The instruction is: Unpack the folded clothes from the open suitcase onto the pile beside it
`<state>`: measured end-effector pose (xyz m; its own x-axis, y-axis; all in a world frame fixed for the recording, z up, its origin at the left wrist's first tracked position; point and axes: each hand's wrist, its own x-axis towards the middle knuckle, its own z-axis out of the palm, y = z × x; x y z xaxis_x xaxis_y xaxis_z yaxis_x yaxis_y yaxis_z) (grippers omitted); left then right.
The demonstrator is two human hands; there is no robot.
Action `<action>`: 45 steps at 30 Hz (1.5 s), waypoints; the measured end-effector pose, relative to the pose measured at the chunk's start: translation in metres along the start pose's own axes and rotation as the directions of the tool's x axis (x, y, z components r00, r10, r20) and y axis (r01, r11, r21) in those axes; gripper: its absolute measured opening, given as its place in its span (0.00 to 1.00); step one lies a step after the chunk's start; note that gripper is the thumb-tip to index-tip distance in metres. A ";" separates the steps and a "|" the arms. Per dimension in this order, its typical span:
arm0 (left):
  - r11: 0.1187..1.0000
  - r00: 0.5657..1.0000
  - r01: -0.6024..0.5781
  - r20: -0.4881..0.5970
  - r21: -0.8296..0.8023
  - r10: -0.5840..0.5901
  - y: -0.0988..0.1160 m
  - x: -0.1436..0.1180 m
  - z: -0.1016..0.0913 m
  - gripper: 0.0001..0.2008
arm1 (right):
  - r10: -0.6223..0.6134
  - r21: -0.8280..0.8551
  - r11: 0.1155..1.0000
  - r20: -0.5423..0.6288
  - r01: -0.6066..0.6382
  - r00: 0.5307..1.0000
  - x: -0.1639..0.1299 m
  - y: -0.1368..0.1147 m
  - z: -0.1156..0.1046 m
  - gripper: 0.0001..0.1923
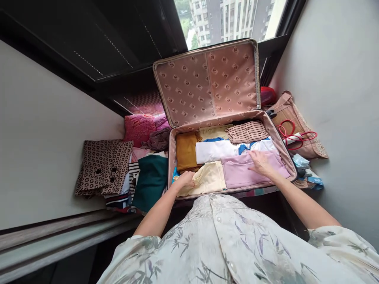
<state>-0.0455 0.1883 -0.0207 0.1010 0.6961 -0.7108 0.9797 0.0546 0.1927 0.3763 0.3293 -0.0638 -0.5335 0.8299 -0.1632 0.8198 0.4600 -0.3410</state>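
Observation:
An open suitcase (171, 157) holds folded clothes. At its near left corner my left hand (186, 180) has its fingers closed on the edge of a folded cream garment (211, 177). My right hand (260, 162) rests on a folded lilac garment (237, 173), fingers apart. Behind these lie a white garment with blue trim (211, 152), a mustard garment (186, 152) and a brown striped garment (248, 132). A pale yellow garment (211, 132) sits at the back. My left fingertips are partly hidden by the cream cloth.
The suitcase lid (207, 86) stands raised against the window. On the left are a dark green garment (152, 179), a brown patterned garment (103, 161) and a pink cushion-like item (139, 128). A tan bag (291, 122) with a red cord (302, 138) lies on the right, near the wall.

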 end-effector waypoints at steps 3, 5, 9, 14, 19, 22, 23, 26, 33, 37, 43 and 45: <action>0.999 0.999 -0.035 -0.020 0.010 0.035 0.007 -0.016 -0.010 0.18 | -0.249 0.273 0.939 0.111 0.211 0.962 0.014 -0.069 0.026 0.49; 0.998 0.997 -0.048 -0.063 0.029 0.049 0.012 -0.030 -0.014 0.16 | -0.333 0.322 0.906 0.137 0.276 0.933 0.024 -0.117 0.037 0.53; 0.994 0.991 -0.095 -0.090 0.059 0.100 0.017 -0.062 -0.024 0.12 | -0.401 0.314 0.888 0.173 0.336 0.899 0.047 -0.179 0.033 0.50; 0.989 0.982 -0.130 -0.150 -0.076 0.117 0.017 -0.098 -0.047 0.17 | -0.491 0.491 0.808 0.256 0.326 0.833 0.048 -0.177 -0.005 0.15; 0.947 0.949 -0.276 -0.202 -0.162 0.242 0.057 -0.084 -0.085 0.13 | -0.418 0.707 0.683 0.177 0.180 0.891 0.014 -0.109 -0.064 0.16; 0.867 0.893 -0.450 -0.123 -0.213 0.433 0.105 -0.029 -0.102 0.15 | -0.247 0.692 0.720 0.191 0.048 0.950 -0.001 -0.048 -0.093 0.17; 0.843 0.871 -0.490 -0.095 -0.224 0.481 0.124 -0.007 -0.104 0.16 | -0.171 0.630 0.776 0.220 -0.006 0.960 -0.004 -0.028 -0.098 0.17; 0.905 0.905 -0.419 -0.115 -0.069 0.410 0.173 0.055 -0.094 0.18 | 0.123 0.299 0.931 0.284 -0.210 0.951 -0.009 0.024 -0.095 0.19; 0.992 0.950 -0.097 -0.290 0.082 0.117 0.203 0.106 -0.046 0.35 | 0.304 -0.050 0.953 0.104 -0.300 0.947 -0.005 0.060 -0.045 0.45; 0.993 0.982 -0.094 -0.157 0.071 0.104 0.204 0.106 -0.044 0.20 | 0.171 -0.214 0.968 0.167 -0.133 0.971 0.005 0.063 -0.042 0.37; 0.943 0.921 -0.290 -0.221 0.165 0.322 0.208 0.081 -0.006 0.18 | 0.019 -0.230 0.973 0.191 0.026 0.981 -0.013 0.070 -0.047 0.15; 0.909 0.902 -0.377 -0.153 0.180 0.404 0.205 0.073 0.009 0.21 | -0.031 -0.181 0.981 0.176 0.063 0.984 -0.029 0.073 -0.042 0.16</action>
<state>0.1639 0.2434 -0.0396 0.4608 0.7592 -0.4596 0.8833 -0.3417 0.3210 0.4603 0.3520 -0.0456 -0.5867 0.7468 -0.3132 0.8087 0.5608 -0.1774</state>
